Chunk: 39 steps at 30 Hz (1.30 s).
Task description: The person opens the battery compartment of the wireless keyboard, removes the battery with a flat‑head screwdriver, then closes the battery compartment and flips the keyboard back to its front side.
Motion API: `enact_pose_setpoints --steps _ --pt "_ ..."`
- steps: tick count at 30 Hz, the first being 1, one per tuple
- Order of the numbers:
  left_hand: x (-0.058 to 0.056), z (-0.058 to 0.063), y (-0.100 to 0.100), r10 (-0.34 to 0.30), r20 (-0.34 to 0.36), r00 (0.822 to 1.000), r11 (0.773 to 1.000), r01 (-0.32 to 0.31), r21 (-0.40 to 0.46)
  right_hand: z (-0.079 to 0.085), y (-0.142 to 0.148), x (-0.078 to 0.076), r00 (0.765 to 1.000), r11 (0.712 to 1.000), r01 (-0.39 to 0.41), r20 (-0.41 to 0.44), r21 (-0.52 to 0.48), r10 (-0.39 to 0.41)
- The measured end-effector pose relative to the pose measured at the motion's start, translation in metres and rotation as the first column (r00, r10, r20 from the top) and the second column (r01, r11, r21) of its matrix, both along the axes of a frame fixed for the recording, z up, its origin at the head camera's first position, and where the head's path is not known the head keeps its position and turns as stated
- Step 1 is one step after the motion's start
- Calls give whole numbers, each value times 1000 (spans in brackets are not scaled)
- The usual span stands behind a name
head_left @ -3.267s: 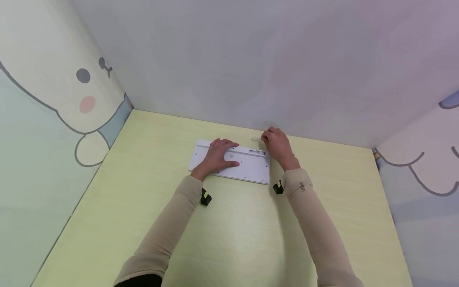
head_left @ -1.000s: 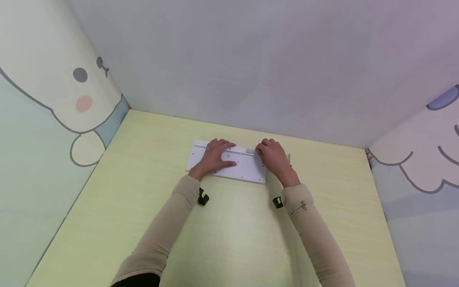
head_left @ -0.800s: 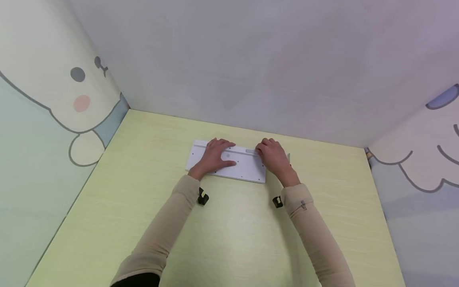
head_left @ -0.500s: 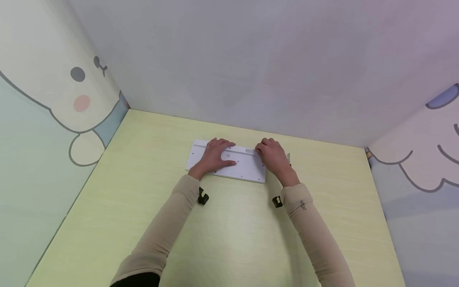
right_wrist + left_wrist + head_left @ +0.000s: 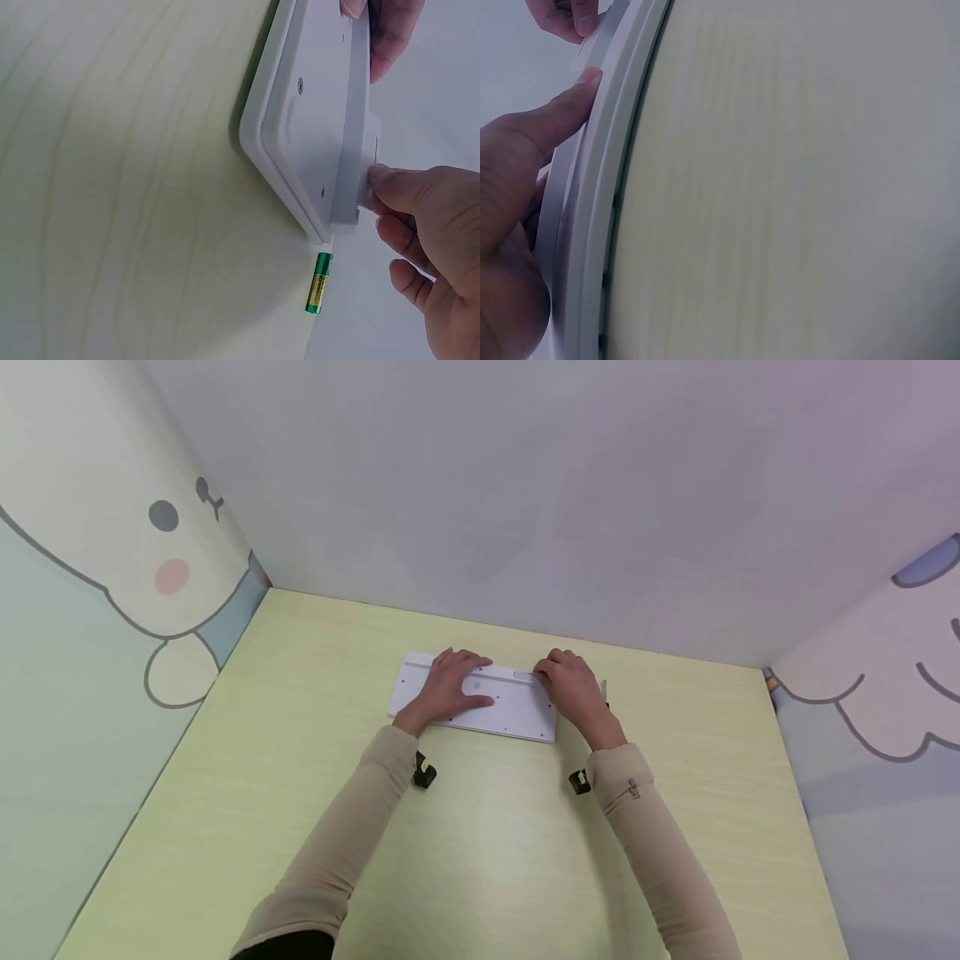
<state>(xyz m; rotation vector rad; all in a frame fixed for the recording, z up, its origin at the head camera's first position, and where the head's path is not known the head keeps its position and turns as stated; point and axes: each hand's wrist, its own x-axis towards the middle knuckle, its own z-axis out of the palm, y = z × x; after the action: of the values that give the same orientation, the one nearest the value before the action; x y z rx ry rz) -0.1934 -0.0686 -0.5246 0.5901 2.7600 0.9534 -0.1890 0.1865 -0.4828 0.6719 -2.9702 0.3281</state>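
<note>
A white keyboard [image 5: 510,714] lies underside up on the table, small screws dotting its back. My left hand [image 5: 444,687] holds its middle, with the thumb [image 5: 574,105] stretched across the back and the fingers over the far edge. At the keyboard's right end, my right hand [image 5: 572,689] pinches a pale battery cover [image 5: 373,135] against the raised far ridge. The cover's left part [image 5: 522,676] shows over the battery slot; my fingers hide the rest. A green and gold battery [image 5: 319,283] lies on the table beside the keyboard's right end.
The pale yellow table [image 5: 480,843] meets a grey back wall [image 5: 480,510] just beyond the keyboard. Side panels with cartoon drawings [image 5: 172,577] flank the table. Black wrist cameras [image 5: 425,772] hang by both cuffs.
Since the oldest frame, my right hand has brought the cover from beyond the far edge onto the slot, which then lay uncovered. Over the last second the hands hardly move.
</note>
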Motion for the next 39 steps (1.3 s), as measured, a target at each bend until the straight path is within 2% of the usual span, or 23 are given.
enact_pose_setpoints --steps 17,27,39 --pt "0 -2 -2 1 -2 1000 1000 -1 -1 -1 -1 0 999 999 -3 37 -50 5" --pt "2 2 -3 -1 -4 1000 1000 1 10 1 1 -1 997 999 -33 68 -20 34" --pt "2 2 -3 -6 -5 1000 1000 6 3 2 4 -2 991 999 -26 131 -26 29"
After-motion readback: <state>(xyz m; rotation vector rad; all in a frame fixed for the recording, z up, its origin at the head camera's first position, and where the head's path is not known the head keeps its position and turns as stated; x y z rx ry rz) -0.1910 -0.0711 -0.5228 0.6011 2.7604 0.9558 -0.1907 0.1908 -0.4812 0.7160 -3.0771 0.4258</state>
